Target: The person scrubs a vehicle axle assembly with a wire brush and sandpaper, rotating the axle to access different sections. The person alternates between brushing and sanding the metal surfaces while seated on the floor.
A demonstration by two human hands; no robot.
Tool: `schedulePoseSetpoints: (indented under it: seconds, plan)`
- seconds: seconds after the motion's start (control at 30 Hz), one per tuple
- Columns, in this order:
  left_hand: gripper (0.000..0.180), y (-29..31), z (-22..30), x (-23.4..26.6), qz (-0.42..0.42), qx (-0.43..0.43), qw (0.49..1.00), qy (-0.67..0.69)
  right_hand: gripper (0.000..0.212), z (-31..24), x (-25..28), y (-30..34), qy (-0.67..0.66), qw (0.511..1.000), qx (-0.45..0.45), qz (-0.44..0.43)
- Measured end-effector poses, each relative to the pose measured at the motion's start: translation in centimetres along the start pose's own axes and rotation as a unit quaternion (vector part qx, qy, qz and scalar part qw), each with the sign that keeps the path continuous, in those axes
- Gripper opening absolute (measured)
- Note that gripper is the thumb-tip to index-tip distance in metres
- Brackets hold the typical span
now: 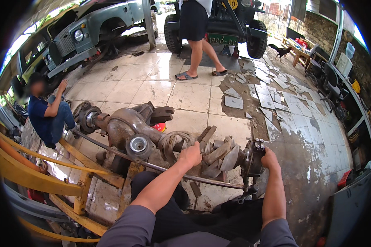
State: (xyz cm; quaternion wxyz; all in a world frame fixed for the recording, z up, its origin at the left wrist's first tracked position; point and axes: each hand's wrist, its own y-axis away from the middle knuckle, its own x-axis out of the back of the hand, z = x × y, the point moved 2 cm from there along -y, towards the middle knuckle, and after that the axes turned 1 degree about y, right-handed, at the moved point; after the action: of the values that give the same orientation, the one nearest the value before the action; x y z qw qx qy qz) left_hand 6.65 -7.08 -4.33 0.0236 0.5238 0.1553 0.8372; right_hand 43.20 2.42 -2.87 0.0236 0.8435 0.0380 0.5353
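Note:
A brown, rusty vehicle axle with a bulging middle housing lies across the floor before me. My left hand is closed round what looks like a wire brush, its bristled head pointing up and away above the axle tube. Pale cloth straps are wound round the tube beside it. At the axle's right end, my right hand grips the outer side of the steering knuckle, which has several shiny studs on top. A long steel rod runs along the near side.
A yellow steel frame stands close on my left. Another person sits beyond it by the axle's left end. Someone in sandals stands ahead, near a parked off-road vehicle. Broken floor tiles lie to the right.

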Motion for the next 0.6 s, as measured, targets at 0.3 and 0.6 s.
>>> schedulePoseSetpoints:
  seconds: [0.3, 0.6]
  plan:
    - [0.036, 0.7, -0.5, 1.2, 0.010, 0.008, 1.000, 0.028, 0.067, -4.4, 2.1, 2.7, -0.108, 0.993, 0.018, 0.047]
    - [0.052, 1.3, -1.3, 3.4, -0.029, 0.027, 0.998, 0.042, 0.068, -4.5, -1.5, 2.2, 0.110, 0.976, 0.174, 0.064]
